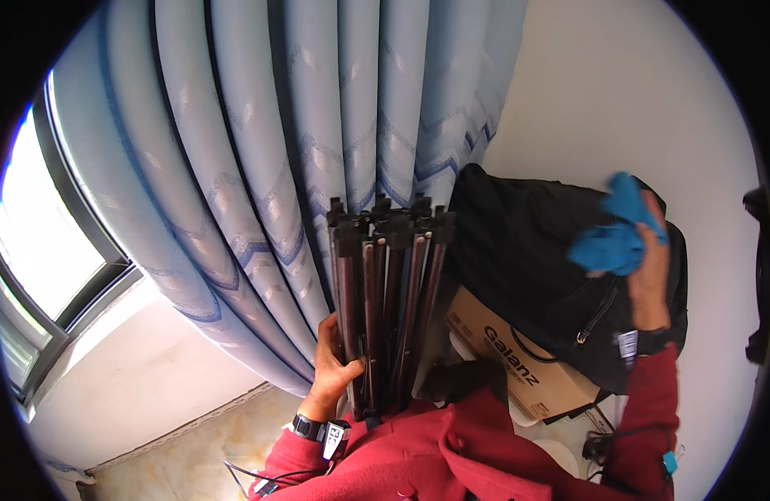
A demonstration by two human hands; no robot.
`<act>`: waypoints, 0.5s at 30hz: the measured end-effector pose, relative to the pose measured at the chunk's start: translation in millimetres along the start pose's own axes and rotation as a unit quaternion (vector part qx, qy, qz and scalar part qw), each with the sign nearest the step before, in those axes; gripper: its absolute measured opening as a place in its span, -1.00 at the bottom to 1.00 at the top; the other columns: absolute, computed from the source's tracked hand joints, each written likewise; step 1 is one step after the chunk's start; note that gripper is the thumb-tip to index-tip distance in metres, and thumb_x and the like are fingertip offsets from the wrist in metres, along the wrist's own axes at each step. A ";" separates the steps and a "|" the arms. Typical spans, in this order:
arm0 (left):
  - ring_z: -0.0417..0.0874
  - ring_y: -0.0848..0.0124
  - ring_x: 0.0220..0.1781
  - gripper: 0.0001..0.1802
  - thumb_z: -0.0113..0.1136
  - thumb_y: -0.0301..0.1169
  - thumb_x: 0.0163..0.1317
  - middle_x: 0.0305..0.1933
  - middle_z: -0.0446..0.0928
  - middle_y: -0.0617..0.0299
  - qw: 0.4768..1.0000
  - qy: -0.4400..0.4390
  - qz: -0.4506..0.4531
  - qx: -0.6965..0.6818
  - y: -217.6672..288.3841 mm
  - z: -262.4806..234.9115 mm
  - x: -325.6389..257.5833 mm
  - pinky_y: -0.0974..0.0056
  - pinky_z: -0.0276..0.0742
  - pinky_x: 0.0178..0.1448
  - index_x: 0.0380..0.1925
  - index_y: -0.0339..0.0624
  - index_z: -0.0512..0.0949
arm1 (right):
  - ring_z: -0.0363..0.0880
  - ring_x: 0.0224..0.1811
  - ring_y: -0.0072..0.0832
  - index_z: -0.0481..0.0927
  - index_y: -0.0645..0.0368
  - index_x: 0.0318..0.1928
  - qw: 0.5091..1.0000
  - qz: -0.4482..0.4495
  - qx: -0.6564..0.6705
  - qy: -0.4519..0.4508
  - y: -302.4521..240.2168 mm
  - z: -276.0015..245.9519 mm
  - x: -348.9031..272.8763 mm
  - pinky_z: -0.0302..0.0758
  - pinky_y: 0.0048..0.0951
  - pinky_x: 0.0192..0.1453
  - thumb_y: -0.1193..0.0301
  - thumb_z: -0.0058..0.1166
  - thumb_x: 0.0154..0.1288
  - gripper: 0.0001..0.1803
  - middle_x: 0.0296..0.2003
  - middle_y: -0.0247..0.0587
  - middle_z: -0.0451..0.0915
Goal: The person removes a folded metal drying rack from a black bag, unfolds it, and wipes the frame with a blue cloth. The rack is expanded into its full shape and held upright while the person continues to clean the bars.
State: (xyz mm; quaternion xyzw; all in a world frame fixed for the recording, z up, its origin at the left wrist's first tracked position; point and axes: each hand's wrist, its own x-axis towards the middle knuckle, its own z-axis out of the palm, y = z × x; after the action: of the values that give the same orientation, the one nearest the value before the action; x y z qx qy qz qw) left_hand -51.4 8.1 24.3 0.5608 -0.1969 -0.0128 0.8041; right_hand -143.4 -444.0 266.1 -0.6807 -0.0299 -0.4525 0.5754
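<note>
A folded frame (370, 305) of dark reddish-brown metal tubes stands upright against my front, with black plastic joints at its top ends. Around its lower left tubes curl the fingers and thumb of my left hand (331, 371). Out to the right, my right hand (650, 280) is raised and grips a crumpled blue cloth (615, 242), slightly smeared by motion. Cloth and frame are well apart. Behind the cloth lies a large black fabric bag (527, 242).
Under the black bag sits a brown cardboard box (519, 359). Pale blue curtains (260, 167) hang close behind the frame. A window (55, 242) is at the left, a plain wall (619, 92) at the right. Thin cables (606, 442) run near my right arm.
</note>
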 end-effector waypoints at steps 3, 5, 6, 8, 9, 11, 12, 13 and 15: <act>0.38 0.26 0.33 -0.04 0.31 -0.50 -0.17 0.21 0.37 0.04 0.999 -0.043 -0.014 0.017 -6.3 6.2 -2.5 0.21 0.22 0.44 0.32 -0.29 0.10 | 0.37 0.32 -0.29 0.31 0.21 0.39 0.978 0.088 0.167 -0.094 17.3 111.4 -52.5 0.26 -0.28 0.44 0.36 -0.06 0.36 -0.41 0.31 -0.12 0.39; 0.36 0.24 0.34 -0.02 0.32 -0.48 -0.18 0.22 0.35 0.02 0.996 -0.070 -0.016 0.057 -9.0 9.9 -5.8 0.20 0.20 0.45 0.33 -0.30 0.09 | 0.44 0.27 -0.28 0.29 0.21 0.40 0.943 0.133 0.266 -0.152 39.7 161.1 -83.6 0.34 -0.28 0.39 0.27 -0.12 0.44 -0.42 0.30 -0.06 0.39; 0.33 0.23 0.36 0.00 0.33 -0.46 -0.18 0.23 0.33 -0.01 0.993 -0.094 -0.016 0.073 -10.1 10.9 -8.1 0.20 0.19 0.45 0.33 -0.31 0.07 | 0.48 0.20 -0.31 0.30 0.21 0.38 0.927 0.173 0.314 -0.111 54.4 183.0 -101.2 0.39 -0.30 0.34 0.21 -0.14 0.47 -0.43 0.28 -0.08 0.41; 0.33 0.23 0.35 -0.01 0.33 -0.46 -0.17 0.22 0.33 -0.01 0.992 -0.092 -0.020 0.080 -11.2 8.9 -10.5 0.21 0.20 0.44 0.33 -0.32 0.07 | 0.56 0.09 -0.39 0.36 0.20 0.33 0.868 0.294 0.380 -0.123 75.8 200.5 -132.1 0.48 -0.36 0.24 0.12 -0.18 0.50 -0.45 0.20 -0.14 0.48; 0.33 0.24 0.35 -0.01 0.32 -0.45 -0.17 0.22 0.33 -0.02 0.992 -0.090 -0.020 0.081 -11.7 7.5 -11.1 0.22 0.20 0.44 0.33 -0.32 0.07 | 0.58 0.05 -0.43 0.41 0.19 0.29 0.828 0.367 0.393 -0.160 84.8 201.8 -146.8 0.52 -0.39 0.19 0.08 -0.19 0.52 -0.45 0.15 -0.18 0.52; 0.35 0.23 0.32 -0.03 0.33 -0.44 -0.16 0.20 0.34 -0.01 0.992 -0.092 -0.024 0.081 -10.9 5.4 -11.2 0.23 0.21 0.42 0.31 -0.31 0.08 | 0.58 0.05 -0.49 0.49 0.16 0.19 0.843 0.424 0.271 -0.187 98.5 213.3 -189.8 0.55 -0.43 0.15 0.03 -0.16 0.51 -0.48 0.06 -0.26 0.58; 0.36 0.23 0.31 -0.03 0.33 -0.43 -0.16 0.20 0.34 -0.01 0.992 -0.095 -0.019 0.085 -9.8 5.2 -10.6 0.23 0.21 0.42 0.31 -0.31 0.08 | 0.58 0.05 -0.49 0.49 0.16 0.18 0.842 0.409 0.283 -0.207 101.2 212.0 -202.9 0.56 -0.43 0.14 0.03 -0.15 0.51 -0.49 0.05 -0.26 0.58; 0.37 0.24 0.31 -0.03 0.33 -0.43 -0.16 0.19 0.35 -0.01 0.992 -0.093 -0.018 0.088 -8.0 5.2 -9.6 0.23 0.22 0.41 0.31 -0.31 0.09 | 0.58 0.05 -0.49 0.49 0.16 0.17 0.843 0.419 0.269 -0.204 102.0 210.1 -211.2 0.57 -0.43 0.13 0.04 -0.13 0.50 -0.50 0.04 -0.26 0.59; 0.37 0.24 0.30 -0.03 0.35 -0.42 -0.17 0.19 0.36 -0.01 0.990 -0.109 -0.008 0.088 -4.0 8.0 -7.7 0.23 0.22 0.41 0.31 -0.31 0.09 | 0.58 0.06 -0.50 0.48 0.16 0.18 0.834 0.423 0.292 -0.200 99.5 203.1 -210.4 0.58 -0.43 0.12 0.03 -0.12 0.50 -0.49 0.04 -0.25 0.59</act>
State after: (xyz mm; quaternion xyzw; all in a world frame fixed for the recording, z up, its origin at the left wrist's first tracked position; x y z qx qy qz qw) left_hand -60.4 1.2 20.7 0.6263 -0.2792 -0.0632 0.7251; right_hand -93.3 -211.9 68.5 -0.5031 0.0157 0.0103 0.8641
